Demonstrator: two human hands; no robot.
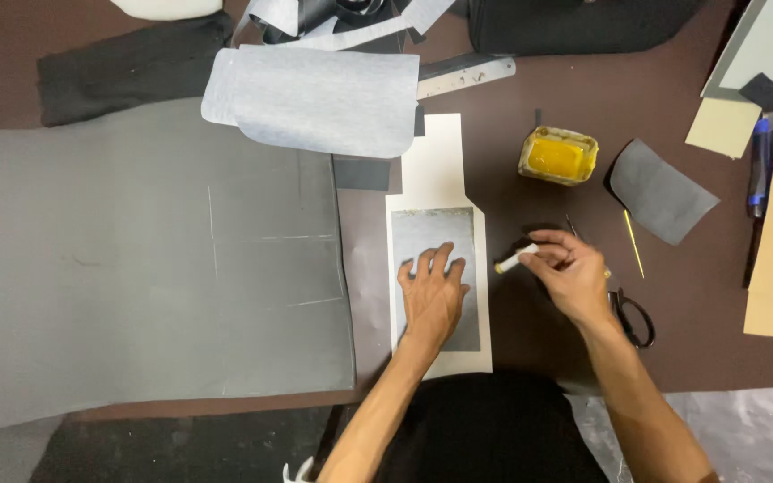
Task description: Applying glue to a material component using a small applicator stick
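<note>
Two hands on the job, both ours. Left hand (433,295) lies flat, fingers spread wide, pressing the grey rectangular piece (433,237) onto the cream paper pattern (440,161). Right hand (565,273) is pinched closed around a small white marker (516,260) with a yellowish tip; the tip points left and hovers just beside the pattern's right edge, not touching it as far as we can tell.

Progress, as we read it: the grey piece sits roughly centred in the lower, wider part of the pattern, with a cream border showing on the left, right and bottom. We see no fresh line along its edges, so tracing or marking looks not yet started, and cutting likewise. The scissors (632,315) lie untouched just right of the right wrist.

Look of the grey piece: matte, thin, flat, upright rectangle, slightly blotchy near the top edge. Lower half is hidden under our palm.

Nearby: open tub of yellow paste (558,156) up and right of the pattern, a loose dark grey scrap (662,190) beyond it, a thin yellow stick (633,241) between. Large grey sheet (145,268) with faint chalk lines lies left, well apart from the hands. Metal ruler (465,76) sits above.
</note>
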